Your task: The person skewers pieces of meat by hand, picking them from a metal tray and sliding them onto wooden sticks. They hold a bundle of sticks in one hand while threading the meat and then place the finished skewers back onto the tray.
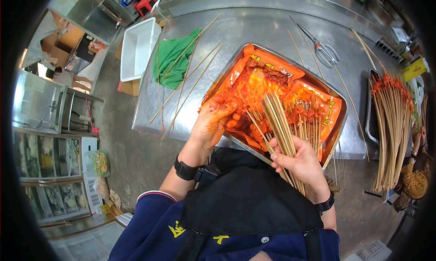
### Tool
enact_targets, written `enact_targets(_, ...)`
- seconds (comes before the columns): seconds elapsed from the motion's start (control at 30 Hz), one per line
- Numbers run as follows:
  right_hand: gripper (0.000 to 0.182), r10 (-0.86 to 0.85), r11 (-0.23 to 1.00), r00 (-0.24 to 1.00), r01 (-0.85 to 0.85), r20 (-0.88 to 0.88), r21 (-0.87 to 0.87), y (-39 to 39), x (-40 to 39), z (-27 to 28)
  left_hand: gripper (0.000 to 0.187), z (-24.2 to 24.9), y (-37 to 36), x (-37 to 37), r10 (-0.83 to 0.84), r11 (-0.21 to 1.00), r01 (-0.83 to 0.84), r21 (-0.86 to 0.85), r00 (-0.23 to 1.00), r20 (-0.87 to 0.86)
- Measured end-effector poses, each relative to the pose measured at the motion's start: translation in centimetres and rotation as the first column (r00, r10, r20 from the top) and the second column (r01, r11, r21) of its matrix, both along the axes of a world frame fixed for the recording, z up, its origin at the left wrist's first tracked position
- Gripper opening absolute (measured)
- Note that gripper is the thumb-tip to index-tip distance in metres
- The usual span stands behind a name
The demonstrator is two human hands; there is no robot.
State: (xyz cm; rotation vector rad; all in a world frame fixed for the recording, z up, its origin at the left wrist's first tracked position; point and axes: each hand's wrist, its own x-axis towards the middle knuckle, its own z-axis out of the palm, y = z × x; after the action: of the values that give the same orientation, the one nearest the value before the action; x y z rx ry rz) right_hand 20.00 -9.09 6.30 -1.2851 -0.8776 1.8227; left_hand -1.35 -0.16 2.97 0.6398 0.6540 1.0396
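Observation:
My right hand (303, 166) grips a bundle of bamboo skewers (280, 125), their tips fanned out over a metal tray (334, 131). The tray is lined with an orange bag holding red marinated meat (256, 86). My left hand (214, 120), smeared with red sauce, rests at the tray's near left edge with its fingers on pieces of the meat. A black wristband sits on each wrist.
Loose skewers (184, 86) and a green cloth (171, 61) lie on the steel table left of the tray. Scissors (323, 50) lie behind it. A dark tray of loaded skewers (390, 125) stands at right, a white tub (136, 47) at far left.

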Motion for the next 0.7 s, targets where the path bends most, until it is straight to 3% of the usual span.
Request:
enact_targets(0.23, 0.024, 0.009, 1.0, 1.0, -0.009, 0.005, -0.008, 0.0, -0.1, 0.1, 0.023, 0.4, -0.1, 0.6, 0.025, 0.999, -0.027, -0.029, 0.997, -0.069)
enact_targets(0.33, 0.024, 0.012, 1.0, 1.0, -0.012, 0.004, -0.016, 0.0, -0.1, 0.1, 0.033, -0.2, 0.1, 0.4, 0.014, 1.0, -0.014, 0.019, 1.0, 0.012)
enact_targets(0.6, 0.024, 0.029, 1.0, 1.0, -0.029, 0.01, -0.008, 0.0, 0.0, -0.2, 0.029, -0.8, 0.4, -0.5, -0.103, 0.986, 0.111, 0.127, 0.992, -0.073)
enact_targets(0.7, 0.024, 0.035, 0.999, 0.999, -0.035, -0.006, -0.006, -0.1, 0.0, -0.3, 0.027, -0.1, 0.2, 0.0, -0.062, 0.995, 0.067, 0.079, 0.996, -0.069)
